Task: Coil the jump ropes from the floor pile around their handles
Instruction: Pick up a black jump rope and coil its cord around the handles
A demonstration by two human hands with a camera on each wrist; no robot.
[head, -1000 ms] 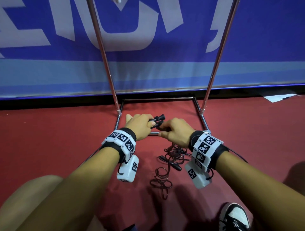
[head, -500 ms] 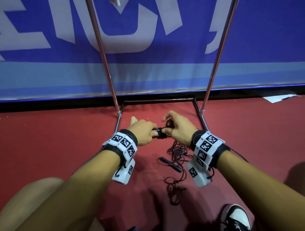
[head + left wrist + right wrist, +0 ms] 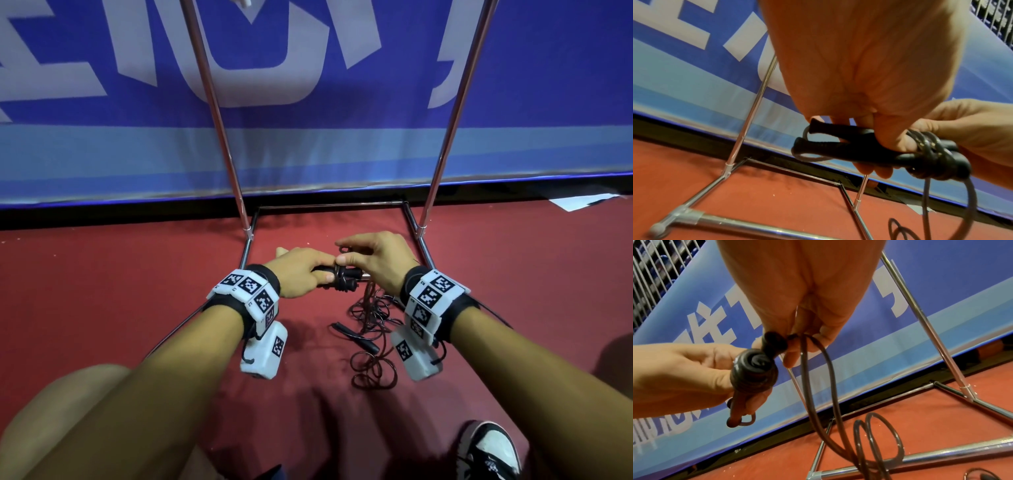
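Since a moment ago the right hand has swung over the handles, putting on another loop of rope. The left hand grips both handles tight and the right pinches the rope, so each turn should be pulled snug beside the last. The rest lies piled on the red floor by a metal rack and blue banner.
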